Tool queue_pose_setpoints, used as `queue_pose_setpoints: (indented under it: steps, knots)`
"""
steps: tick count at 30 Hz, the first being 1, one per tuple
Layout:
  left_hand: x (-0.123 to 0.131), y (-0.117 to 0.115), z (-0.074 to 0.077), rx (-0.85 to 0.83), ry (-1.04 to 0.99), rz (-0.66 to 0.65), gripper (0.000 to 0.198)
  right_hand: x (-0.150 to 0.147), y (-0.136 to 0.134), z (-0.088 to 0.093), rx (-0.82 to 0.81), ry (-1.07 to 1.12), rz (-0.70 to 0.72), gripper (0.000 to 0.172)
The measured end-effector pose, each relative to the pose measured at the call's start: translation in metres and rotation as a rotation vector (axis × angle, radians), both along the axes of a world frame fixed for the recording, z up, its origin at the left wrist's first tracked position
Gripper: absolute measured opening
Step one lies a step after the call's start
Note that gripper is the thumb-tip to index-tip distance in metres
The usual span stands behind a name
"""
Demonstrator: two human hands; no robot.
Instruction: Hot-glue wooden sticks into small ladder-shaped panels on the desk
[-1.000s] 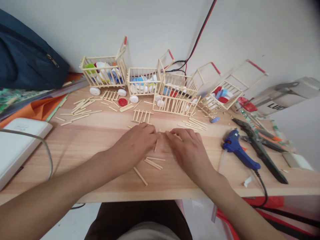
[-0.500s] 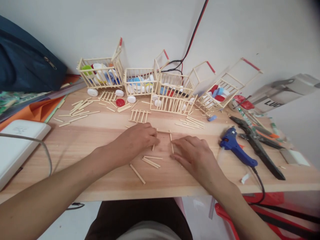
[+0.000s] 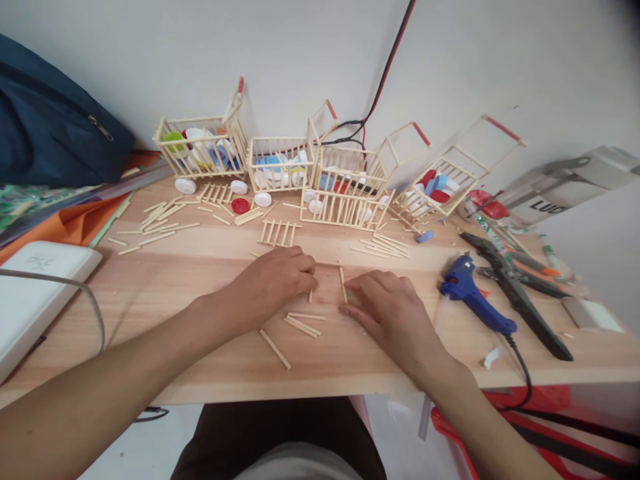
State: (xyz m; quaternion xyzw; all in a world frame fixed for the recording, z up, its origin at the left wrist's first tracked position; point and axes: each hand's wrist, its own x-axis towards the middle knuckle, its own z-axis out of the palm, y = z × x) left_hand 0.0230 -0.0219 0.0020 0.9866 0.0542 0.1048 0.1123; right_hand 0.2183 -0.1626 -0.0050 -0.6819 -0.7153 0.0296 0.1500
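Note:
On the tabletop, thin wooden sticks form a small three-sided frame, with a crosswise stick (image 3: 329,264) at its far side. My left hand (image 3: 275,283) pinches the left side stick (image 3: 311,295), its fingertips partly hidden behind the knuckles. At the other side, my right hand (image 3: 387,303) has thumb and forefinger closed on the lower part of the right side stick (image 3: 342,275). Several loose sticks (image 3: 303,325) lie just in front of the frame. Beyond my left hand rests a small ladder-like stick panel (image 3: 277,233).
Several miniature stick carts (image 3: 280,163) holding bottle caps line the wall. To the right lie a blue glue gun (image 3: 475,300), black-handled cutters (image 3: 520,300) and a white block (image 3: 593,315). A white device (image 3: 45,293) with a cable and a dark bag (image 3: 55,120) occupy the left.
The lower end of the left side stick has shifted slightly right. Both hands stay nearly in place, with the right fingers drawn a little further right.

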Motion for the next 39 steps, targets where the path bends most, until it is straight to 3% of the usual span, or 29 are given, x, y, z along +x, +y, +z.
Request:
queue_pose_setpoints:
  steps: [8,14,18,30,39]
  knots:
    - [-0.001,0.001,0.003,0.1,-0.157,0.125,0.025,-0.001,-0.004,0.002,0.025,-0.044,-0.012,0.025]
    - [0.002,-0.012,0.005,0.328,0.018,0.181,0.03,-0.001,-0.003,0.004,0.124,-0.108,-0.039,0.047]
    - [0.003,-0.016,0.006,0.383,0.073,0.22,0.029,-0.006,0.004,0.006,0.095,-0.166,-0.022,0.048]
    - [0.004,-0.014,0.0,0.377,0.083,0.212,0.023,-0.018,0.014,0.007,0.011,-0.221,0.029,0.045]
    - [0.004,-0.014,0.001,0.282,0.084,0.24,0.022,-0.021,0.016,0.004,0.023,-0.271,0.03,0.043]
